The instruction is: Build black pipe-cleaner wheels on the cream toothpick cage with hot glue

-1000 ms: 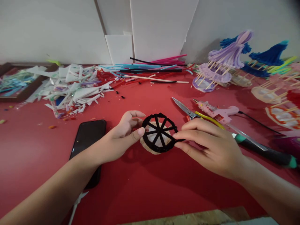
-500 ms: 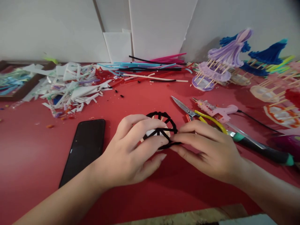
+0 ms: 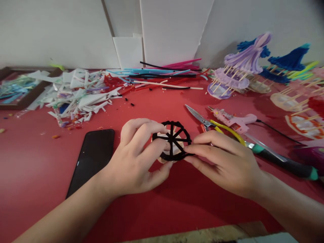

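Between my hands is a black wheel-shaped frame of pipe cleaners point(image 3: 171, 138), a ring with several spokes meeting in the middle. Under it shows a pale round base point(image 3: 163, 160) with bits of wooden sticks, mostly covered by the ring. My left hand point(image 3: 144, 155) curls around the left side, its fingers on the ring and its thumb at the lower edge. With thumb and fingertips, my right hand point(image 3: 222, 162) pinches the ring's right edge, where a black end sticks out.
A black phone point(image 3: 92, 158) lies left of my hands. To the right are scissors point(image 3: 198, 116), a pink glue gun point(image 3: 234, 119) and a green-black handled tool point(image 3: 283, 162). Behind lie pipe cleaners point(image 3: 162, 72) and white scraps point(image 3: 86, 94). A purple carousel-like model point(image 3: 243, 64) stands at back right.
My left fingers have drawn back to the left and uncovered the spokes' centre and lower ring. My right hand stays at the right edge.
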Tool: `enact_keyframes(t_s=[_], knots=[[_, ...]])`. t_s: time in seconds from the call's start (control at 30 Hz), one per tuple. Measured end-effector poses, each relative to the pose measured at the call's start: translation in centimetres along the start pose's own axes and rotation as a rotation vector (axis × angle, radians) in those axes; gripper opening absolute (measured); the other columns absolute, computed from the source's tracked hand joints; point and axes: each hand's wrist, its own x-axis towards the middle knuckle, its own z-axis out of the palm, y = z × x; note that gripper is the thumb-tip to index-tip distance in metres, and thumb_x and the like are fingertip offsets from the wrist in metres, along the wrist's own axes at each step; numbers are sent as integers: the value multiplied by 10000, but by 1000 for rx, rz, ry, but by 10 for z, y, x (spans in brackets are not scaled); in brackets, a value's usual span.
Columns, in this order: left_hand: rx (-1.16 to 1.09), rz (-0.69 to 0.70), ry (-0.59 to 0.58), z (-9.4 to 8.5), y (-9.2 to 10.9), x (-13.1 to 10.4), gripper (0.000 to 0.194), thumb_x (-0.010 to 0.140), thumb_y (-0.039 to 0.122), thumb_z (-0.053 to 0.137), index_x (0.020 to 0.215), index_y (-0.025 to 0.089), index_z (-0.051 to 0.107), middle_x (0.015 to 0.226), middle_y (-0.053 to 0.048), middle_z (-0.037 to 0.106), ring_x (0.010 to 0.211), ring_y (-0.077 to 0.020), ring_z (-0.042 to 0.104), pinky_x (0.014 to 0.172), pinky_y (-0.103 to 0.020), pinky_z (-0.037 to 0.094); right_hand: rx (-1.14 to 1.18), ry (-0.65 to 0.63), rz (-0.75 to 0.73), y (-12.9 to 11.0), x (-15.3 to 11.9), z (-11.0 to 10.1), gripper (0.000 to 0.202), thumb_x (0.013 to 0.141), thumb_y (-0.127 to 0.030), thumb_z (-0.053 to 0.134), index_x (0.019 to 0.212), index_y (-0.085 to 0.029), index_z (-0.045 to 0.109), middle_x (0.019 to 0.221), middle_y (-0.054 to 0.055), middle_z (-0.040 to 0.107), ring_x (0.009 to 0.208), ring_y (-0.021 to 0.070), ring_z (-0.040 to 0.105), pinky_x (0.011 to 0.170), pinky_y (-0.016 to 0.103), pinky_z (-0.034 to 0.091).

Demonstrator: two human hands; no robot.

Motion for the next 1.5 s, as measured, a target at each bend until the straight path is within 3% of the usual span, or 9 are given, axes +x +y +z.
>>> enact_keyframes(t_s=[0.5,0.93,1.23,1.4,1.5], knots=[[-43,11,5,0,0,0,185,755,219,656,924,201,581,1139,-132,577,1090,-292,492,939,-474,420,-18,17,2,1,0,1,141,872,-151,616,1003,-146,670,910,76,660,828,143,641,752,261,545],[8,22,33,2,2,-1,168,760,204,667,894,218,568,1123,-112,602,1077,-285,509,923,-465,432,-95,-18,-48,1,0,-6,125,888,-172,592,990,-194,660,909,58,667,836,153,661,737,264,567],[-28,37,21,4,3,-1,229,764,172,661,981,208,596,1123,-112,615,1085,-272,507,941,-449,434,-70,-22,-58,-3,-3,-4,130,884,-133,590,991,-186,640,943,53,635,877,130,633,792,238,549],[-27,26,37,4,4,-1,208,768,161,658,960,217,599,1113,-105,626,1080,-265,509,932,-443,443,-69,-43,-61,1,-9,-7,241,851,-190,648,1089,-220,623,1035,64,642,942,165,636,840,297,546],[-31,31,39,3,4,-1,198,772,164,669,955,201,602,1112,-113,619,1081,-260,510,941,-435,438,-148,-35,25,16,-12,-22,334,777,-207,721,1100,-263,652,1116,79,657,1027,236,634,939,391,504]])
